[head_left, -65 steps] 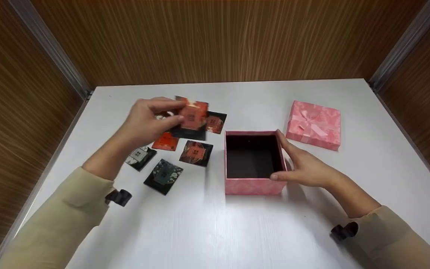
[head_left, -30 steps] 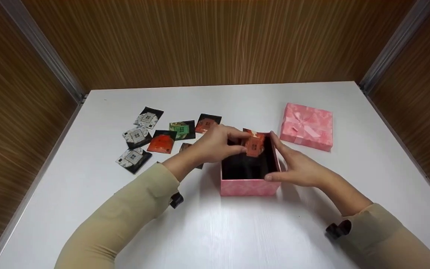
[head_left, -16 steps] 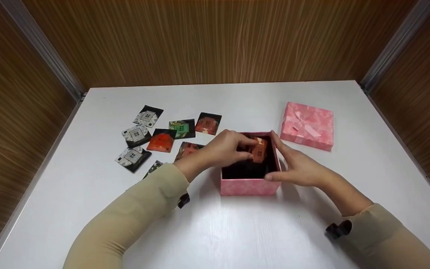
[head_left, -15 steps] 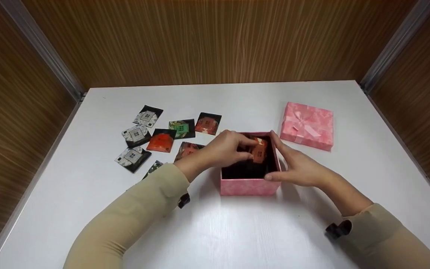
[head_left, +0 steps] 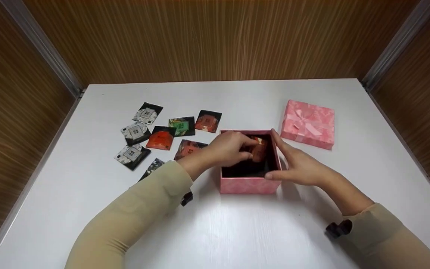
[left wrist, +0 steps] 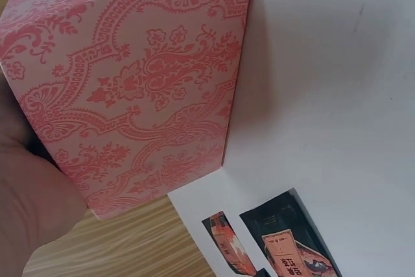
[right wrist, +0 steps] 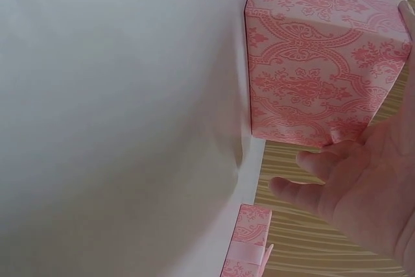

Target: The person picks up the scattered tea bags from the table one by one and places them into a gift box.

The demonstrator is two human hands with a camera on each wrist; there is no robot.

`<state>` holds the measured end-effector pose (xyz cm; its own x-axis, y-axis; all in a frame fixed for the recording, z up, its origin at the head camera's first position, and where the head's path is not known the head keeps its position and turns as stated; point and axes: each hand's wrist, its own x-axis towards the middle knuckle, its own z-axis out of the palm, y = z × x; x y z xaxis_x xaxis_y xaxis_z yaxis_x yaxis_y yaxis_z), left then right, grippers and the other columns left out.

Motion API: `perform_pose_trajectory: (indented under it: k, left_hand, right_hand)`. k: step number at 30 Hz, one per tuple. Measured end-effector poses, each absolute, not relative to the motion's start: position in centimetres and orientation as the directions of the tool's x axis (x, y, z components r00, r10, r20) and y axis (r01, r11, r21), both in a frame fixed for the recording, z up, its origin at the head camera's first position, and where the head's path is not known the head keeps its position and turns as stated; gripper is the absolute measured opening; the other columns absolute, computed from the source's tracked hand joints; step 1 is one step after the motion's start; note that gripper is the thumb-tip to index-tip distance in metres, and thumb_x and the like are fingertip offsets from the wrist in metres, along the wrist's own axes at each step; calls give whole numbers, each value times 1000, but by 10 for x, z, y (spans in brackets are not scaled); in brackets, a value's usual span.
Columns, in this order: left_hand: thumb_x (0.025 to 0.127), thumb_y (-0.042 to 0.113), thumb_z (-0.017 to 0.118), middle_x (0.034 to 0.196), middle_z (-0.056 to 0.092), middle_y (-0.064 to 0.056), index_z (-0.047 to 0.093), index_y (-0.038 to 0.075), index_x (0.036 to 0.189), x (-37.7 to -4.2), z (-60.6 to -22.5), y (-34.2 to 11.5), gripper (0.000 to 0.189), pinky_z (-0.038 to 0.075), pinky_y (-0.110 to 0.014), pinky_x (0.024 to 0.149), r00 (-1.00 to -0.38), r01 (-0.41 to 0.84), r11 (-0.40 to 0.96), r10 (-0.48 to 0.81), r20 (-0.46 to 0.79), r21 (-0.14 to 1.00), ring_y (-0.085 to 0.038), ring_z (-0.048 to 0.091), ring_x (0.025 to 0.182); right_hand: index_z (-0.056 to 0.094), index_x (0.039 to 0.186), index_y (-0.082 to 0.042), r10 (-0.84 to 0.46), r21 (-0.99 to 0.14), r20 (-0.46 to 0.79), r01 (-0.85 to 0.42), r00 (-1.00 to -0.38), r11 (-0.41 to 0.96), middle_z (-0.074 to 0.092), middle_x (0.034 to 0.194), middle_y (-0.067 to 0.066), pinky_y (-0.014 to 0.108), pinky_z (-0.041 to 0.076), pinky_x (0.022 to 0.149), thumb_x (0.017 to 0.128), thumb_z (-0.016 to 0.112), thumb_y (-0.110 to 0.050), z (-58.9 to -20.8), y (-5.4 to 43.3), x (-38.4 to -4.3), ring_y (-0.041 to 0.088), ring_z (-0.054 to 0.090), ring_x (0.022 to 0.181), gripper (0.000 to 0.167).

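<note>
The box [head_left: 248,185] looks like stiff card in matt printed paper, smooth-faced; the lid [head_left: 321,119] matches, its bow [head_left: 301,118] a satiny ribbon. The packets [head_left: 161,139] are smooth and faintly glossy, foil or plastic film. The desk [head_left: 218,231] is smooth with a soft sheen, the walls [head_left: 215,41] wood-grained, their corner strips [head_left: 40,46] dull metal, the sleeves [head_left: 129,209] matt cloth.
</note>
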<state>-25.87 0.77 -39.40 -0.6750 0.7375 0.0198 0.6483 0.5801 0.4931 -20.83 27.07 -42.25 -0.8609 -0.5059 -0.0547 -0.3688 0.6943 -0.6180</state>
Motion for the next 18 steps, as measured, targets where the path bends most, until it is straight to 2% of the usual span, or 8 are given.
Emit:
perform_pose_trajectory:
  k: [4, 9, 14, 18]
  left_hand:
    - [100, 21, 75, 109, 77, -1, 78, 16, 127, -258, -392, 9, 27, 51, -42, 97, -689, 638, 618, 725, -17, 460, -18, 63, 96]
    - [101, 28, 75, 106, 76, 0, 78, 18, 121, -256, -390, 11, 23, 51, -45, 95, -700, 635, 659, 712, -60, 402, -20, 64, 96]
    - [103, 35, 72, 112, 76, 1, 76, 20, 130, -254, -388, 13, 31, 52, -46, 95, -706, 628, 689, 700, -106, 362, -20, 66, 99]
    - [103, 39, 71, 110, 76, 0, 75, 20, 128, -254, -388, 15, 32, 52, -46, 95, -704, 636, 701, 698, -131, 323, -21, 67, 102]
  right_hand:
    - [-1, 172, -20, -506, -614, -51, -373, -861, 696, 22, 173, 18, 61, 36, 118, 88, 84, -55, -422, 271, -209, 39, 39, 151, 125]
    - [-1, 172, -22, -504, -619, -52, -368, -862, 694, 23, 173, 17, 61, 36, 118, 88, 83, -55, -422, 270, -209, 39, 39, 150, 124]
    - [-2, 172, -24, -502, -620, -55, -364, -863, 694, 23, 173, 17, 62, 37, 117, 88, 83, -55, -422, 270, -208, 39, 40, 150, 124]
    - [-2, 172, -25, -500, -621, -60, -360, -864, 696, 23, 173, 17, 62, 37, 117, 88, 83, -56, -423, 271, -208, 39, 41, 150, 124]
